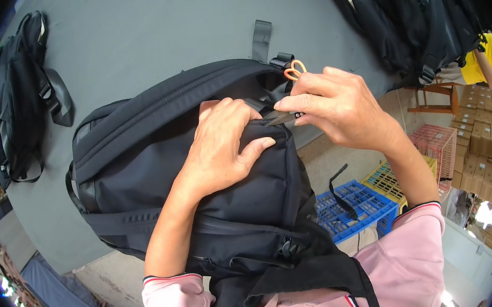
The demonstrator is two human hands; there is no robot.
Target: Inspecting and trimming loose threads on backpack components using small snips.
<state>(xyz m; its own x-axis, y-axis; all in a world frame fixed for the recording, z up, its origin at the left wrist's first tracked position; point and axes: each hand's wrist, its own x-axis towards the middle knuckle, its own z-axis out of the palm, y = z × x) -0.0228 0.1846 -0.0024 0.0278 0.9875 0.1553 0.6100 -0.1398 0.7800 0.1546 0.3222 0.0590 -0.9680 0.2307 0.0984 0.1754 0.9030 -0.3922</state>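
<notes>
A person in pink sleeves looked down at a black backpack [158, 162] that lay on the near edge of a grey table [145, 33], its lower end hanging off toward the person's chest. The left hand [221, 147] pressed flat on the top of the backpack, its fingers curled over a fold of the fabric and its thumb tucked against the side, so its grip was closed on the cloth. The right hand [336, 106] was just beside it, fingertips pinched together on small snips [284, 116] with a dark blade that touched the fabric at the left fingertips. An orange loop handle [295, 69] stuck up behind the right hand's knuckles; whether it belonged to the snips could not be told.

More black backpacks were piled at the far right [416, 13] of the table, and another lay at its far left edge [18, 98]. Beyond the table's right edge, on the floor below, stood a blue plastic crate [358, 208], a yellow crate [387, 178] and a pink crate [437, 141], with stacked cardboard boxes [488, 142] further right.
</notes>
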